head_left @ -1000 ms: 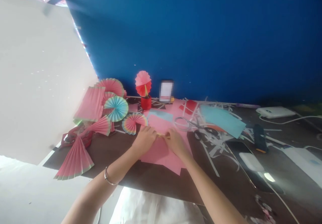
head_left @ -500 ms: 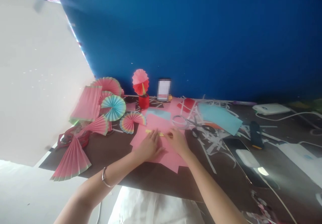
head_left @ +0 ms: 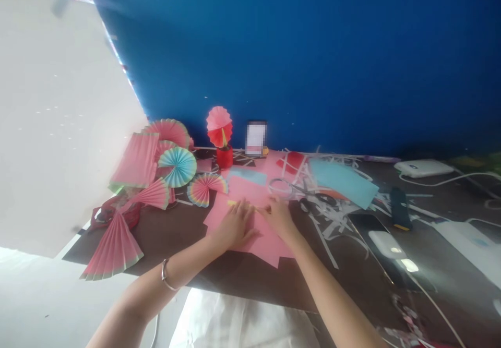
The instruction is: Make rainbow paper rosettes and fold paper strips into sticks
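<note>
Fingers of the left hand lie nearly flat and close together across a yellow paper strip, hiding its middle; only its left end shows clearly, on the pink paper at the front middle of the desk. The right hand has its fingers bunched narrowly at the strip's right end, though blur and the hand's own bulk leave it impossible to tell whether they grip it. Both hands cover parts of the pink paper, whose layers are hard to count. To the right, scissors are partly lost among white paper scraps, and a light-blue sheet covers most of an orange piece. A white case hides part of the smartphone beneath it. Behind, a small upright panel is pixelated beyond reading, beside a red pot holding a folded-paper flower. At left, pleated pink fans overlap, partly masking a red object that cannot be identified.
</note>
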`<state>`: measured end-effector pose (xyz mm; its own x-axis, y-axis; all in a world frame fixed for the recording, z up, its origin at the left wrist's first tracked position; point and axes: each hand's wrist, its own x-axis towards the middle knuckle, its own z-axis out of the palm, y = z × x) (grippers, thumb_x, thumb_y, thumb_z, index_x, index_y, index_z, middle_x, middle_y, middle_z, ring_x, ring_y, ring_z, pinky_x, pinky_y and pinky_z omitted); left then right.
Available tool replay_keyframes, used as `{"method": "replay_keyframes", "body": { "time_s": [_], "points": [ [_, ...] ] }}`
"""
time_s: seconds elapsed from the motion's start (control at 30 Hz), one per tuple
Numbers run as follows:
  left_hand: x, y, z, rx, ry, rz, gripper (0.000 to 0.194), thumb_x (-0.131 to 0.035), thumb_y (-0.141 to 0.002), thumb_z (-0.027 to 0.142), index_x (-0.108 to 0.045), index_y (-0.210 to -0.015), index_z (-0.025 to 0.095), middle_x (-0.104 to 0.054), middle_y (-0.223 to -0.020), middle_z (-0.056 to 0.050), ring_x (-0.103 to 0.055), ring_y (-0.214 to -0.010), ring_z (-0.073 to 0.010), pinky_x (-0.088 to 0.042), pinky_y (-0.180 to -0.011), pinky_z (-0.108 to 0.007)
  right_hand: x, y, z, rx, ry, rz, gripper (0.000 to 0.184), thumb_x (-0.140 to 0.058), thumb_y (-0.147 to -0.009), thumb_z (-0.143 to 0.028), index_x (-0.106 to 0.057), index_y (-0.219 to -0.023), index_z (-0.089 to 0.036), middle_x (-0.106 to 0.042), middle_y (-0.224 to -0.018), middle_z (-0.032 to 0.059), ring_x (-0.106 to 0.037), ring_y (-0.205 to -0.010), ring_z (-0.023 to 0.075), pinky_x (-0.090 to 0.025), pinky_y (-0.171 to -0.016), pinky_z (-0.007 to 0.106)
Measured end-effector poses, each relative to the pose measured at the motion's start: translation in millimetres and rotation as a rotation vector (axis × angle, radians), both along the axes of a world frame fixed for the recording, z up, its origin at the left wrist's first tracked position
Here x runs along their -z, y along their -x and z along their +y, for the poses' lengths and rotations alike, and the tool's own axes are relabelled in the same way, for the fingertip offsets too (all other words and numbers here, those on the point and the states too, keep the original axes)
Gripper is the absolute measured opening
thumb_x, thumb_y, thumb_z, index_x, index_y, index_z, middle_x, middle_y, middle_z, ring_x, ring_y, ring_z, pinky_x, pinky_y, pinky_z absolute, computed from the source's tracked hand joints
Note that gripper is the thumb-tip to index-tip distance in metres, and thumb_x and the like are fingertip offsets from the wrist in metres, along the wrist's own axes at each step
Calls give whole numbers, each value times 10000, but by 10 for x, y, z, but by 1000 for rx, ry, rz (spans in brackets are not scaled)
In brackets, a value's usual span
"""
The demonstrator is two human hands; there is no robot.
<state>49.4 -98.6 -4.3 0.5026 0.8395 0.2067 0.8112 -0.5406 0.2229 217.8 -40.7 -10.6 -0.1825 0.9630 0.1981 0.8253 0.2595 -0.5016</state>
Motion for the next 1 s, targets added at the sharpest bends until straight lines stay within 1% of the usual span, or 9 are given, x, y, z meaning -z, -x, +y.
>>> {"method": "replay_keyframes", "body": {
  "time_s": [0.1,0.17,0.27,0.3,0.4,0.5,0.67,0.77,1.0],
  "points": [
    [-30,-13,-1,-13,-3,0,697,-313,-846,567,-326,-1320,57,-304,-1383,-289,-274,-1303,-374,-296,-999,-506,32,-27,17,24,-27,37,240,-606,-739,-375,-607,-676,-142,-579,-989,171,-544,-961,287,-404,-878,418],
    [-27,-23,-1,-32,-1,0,686,-313,-852,553,-331,-1314,47,-305,-1377,-300,-294,-1294,-375,-300,-995,-504,42,-72,23,13,-46,72,265,-591,-746,-396,-618,-772,-133,-589,-964,164,-543,-950,290,-413,-862,428],
    [-10,-35,-6,-44,-6,-11,692,-315,-847,563,-333,-1314,54,-307,-1379,-296,-294,-1293,-376,-295,-994,-511,40,-147,25,-14,-65,116,316,-573,-756,-383,-601,-936,-125,-570,-1039,163,-530,-978,285,-413,-862,429],
    [-4,-38,-9,-43,-7,-16,710,-319,-838,579,-333,-1315,54,-306,-1379,-296,-287,-1296,-379,-292,-995,-514,38,-164,25,-14,-71,118,318,-572,-757,-376,-595,-950,-125,-559,-1057,164,-524,-987,284,-411,-866,427],
    [8,-48,-19,-41,-1,-27,767,-322,-814,619,-324,-1324,46,-308,-1375,-302,-270,-1300,-387,-276,-1003,-518,41,-179,28,-5,-90,85,245,-576,-752,-379,-599,-805,-141,-552,-992,157,-507,-977,293,-397,-875,437],
    [10,-51,-27,-59,6,-23,786,-310,-815,623,-298,-1340,38,-302,-1376,-305,-271,-1298,-390,-269,-1004,-520,55,-156,37,19,-90,45,273,-580,-745,-426,-558,-664,-165,-538,-883,140,-497,-922,296,-392,-860,456],
    [-8,-60,-29,-54,-2,-4,677,-308,-846,563,-317,-1345,106,-288,-1393,-278,-280,-1296,-383,-281,-992,-519,53,-137,51,42,-70,18,351,-586,-729,-482,-498,-568,-183,-519,-859,133,-484,-904,293,-369,-876,463],
    [-23,-83,-29,-72,-9,6,621,-301,-866,518,-344,-1331,108,-306,-1387,-271,-291,-1293,-373,-284,-989,-517,32,-187,46,30,-64,37,329,-582,-731,-476,-512,-607,-180,-514,-869,118,-483,-910,277,-375,-876,445],
    [-26,-115,-27,-89,5,28,622,-307,-869,493,-342,-1336,84,-313,-1374,-293,-299,-1285,-384,-279,-992,-517,50,-284,45,-6,-61,45,287,-530,-780,-443,-557,-752,-159,-499,-921,112,-476,-926,259,-397,-865,412]
  ]
}}
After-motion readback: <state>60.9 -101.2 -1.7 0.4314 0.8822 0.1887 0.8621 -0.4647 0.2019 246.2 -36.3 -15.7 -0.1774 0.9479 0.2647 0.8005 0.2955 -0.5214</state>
